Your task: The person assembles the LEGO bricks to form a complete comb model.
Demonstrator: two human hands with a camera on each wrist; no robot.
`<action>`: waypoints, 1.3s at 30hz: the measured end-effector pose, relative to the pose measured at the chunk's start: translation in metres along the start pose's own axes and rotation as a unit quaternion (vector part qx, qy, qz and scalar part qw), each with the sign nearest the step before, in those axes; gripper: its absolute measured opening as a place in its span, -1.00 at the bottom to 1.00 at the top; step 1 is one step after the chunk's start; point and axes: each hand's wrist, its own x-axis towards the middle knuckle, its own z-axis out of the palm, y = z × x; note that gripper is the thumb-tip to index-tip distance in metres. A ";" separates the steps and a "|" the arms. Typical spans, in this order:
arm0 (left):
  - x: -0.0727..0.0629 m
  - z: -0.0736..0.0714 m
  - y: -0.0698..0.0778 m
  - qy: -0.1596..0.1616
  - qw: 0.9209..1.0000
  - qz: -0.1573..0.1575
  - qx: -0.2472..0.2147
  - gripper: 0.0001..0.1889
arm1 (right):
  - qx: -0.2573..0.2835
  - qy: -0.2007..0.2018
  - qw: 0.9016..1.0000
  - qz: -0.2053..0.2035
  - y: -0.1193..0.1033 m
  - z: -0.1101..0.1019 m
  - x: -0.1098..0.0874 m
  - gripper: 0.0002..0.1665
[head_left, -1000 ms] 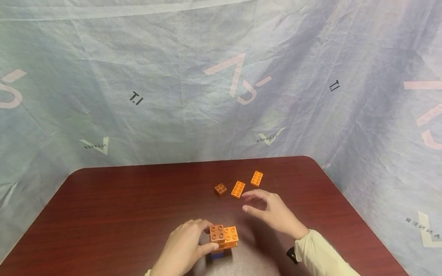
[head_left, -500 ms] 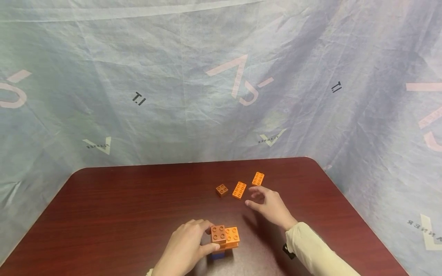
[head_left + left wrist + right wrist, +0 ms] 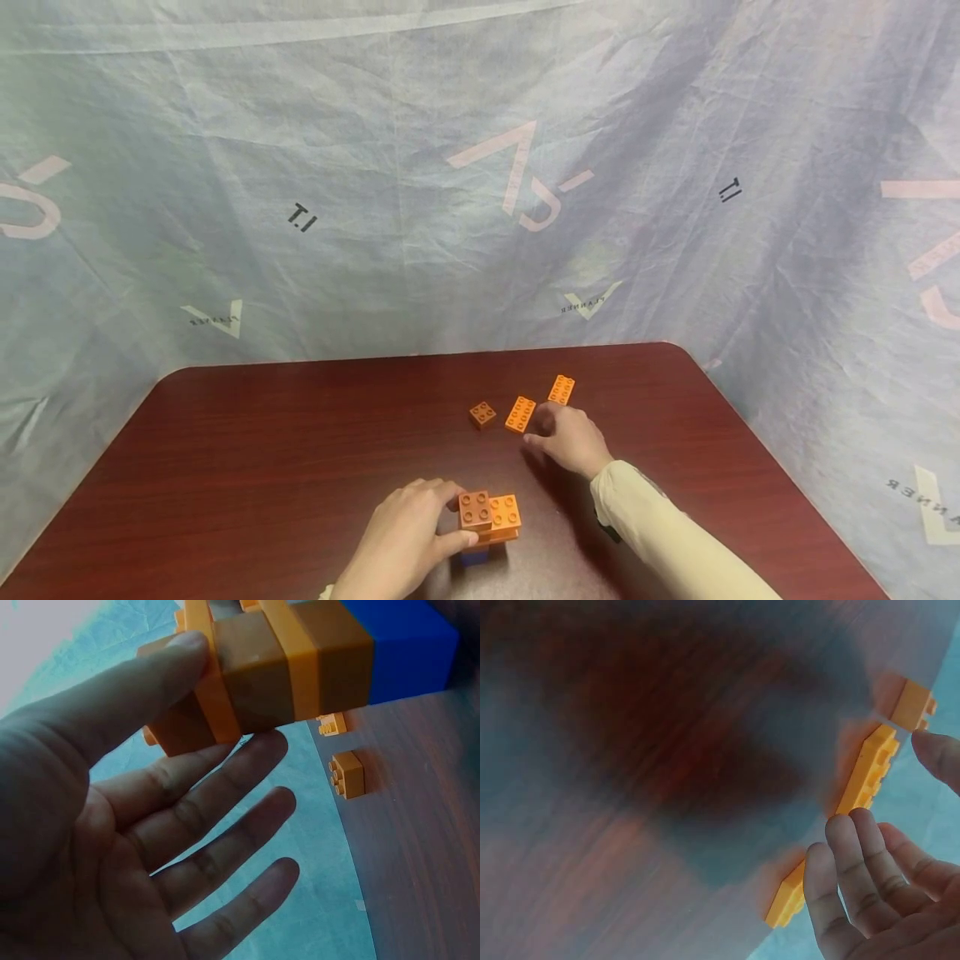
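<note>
My left hand point(image 3: 401, 533) holds a stack of toy building bricks point(image 3: 475, 512) near the front of the table, thumb on one side and fingers on the other. The left wrist view shows its layers: brown bricks alternating with thin orange plates, above a blue brick point(image 3: 409, 649). Farther back, my right hand point(image 3: 576, 440) is spread beside a flat orange studded brick point(image 3: 521, 414), with thumb and fingertips apart. In the right wrist view, fingertips are right at one end of that orange brick point(image 3: 864, 771), and nothing sits between thumb and fingers.
A second orange brick point(image 3: 561, 388) lies behind the right hand, partly covered by it. Left of the nearer orange one is a small brown brick point(image 3: 482, 415). A grey printed cloth point(image 3: 397, 208) hangs behind the dark red table point(image 3: 300, 442).
The right hand has moved slightly forward, its fingertips now lower and close beside the nearer orange brick. The left hand and the stack have stayed in place.
</note>
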 end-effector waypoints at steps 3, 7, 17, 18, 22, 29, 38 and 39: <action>0.001 0.000 0.000 -0.005 1.000 -0.002 -0.003 -0.57 | -0.007 -0.004 1.000 0.004 -0.001 0.001 0.005 -0.41; 0.002 0.000 -0.001 -0.012 1.000 -0.003 -0.003 -0.56 | -0.018 -0.008 1.000 0.013 -0.002 0.002 0.013 -0.45; 0.002 0.001 -0.001 -0.012 1.000 -0.003 0.005 -0.54 | -0.064 -0.029 0.997 0.043 -0.009 0.008 0.026 -0.17; 0.002 0.001 -0.001 -0.011 1.000 -0.003 0.005 -0.54 | -0.069 -0.029 0.996 0.044 -0.010 0.009 0.026 -0.11; 0.002 0.001 -0.001 -0.011 1.000 -0.001 0.002 -0.54 | -0.076 -0.031 0.995 0.048 -0.011 0.013 0.029 -0.06; 0.001 0.003 -0.001 -0.001 1.000 0.010 0.007 -0.55 | -0.082 -0.029 0.995 0.051 -0.009 0.015 0.031 -0.10; 0.001 0.003 -0.002 0.003 1.000 0.015 0.013 -0.56 | -0.086 -0.043 0.994 0.045 -0.011 0.007 0.026 -0.30; 0.001 0.002 -0.002 0.002 1.000 0.015 0.013 -0.56 | -0.090 -0.042 0.994 0.043 -0.011 0.007 0.026 -0.30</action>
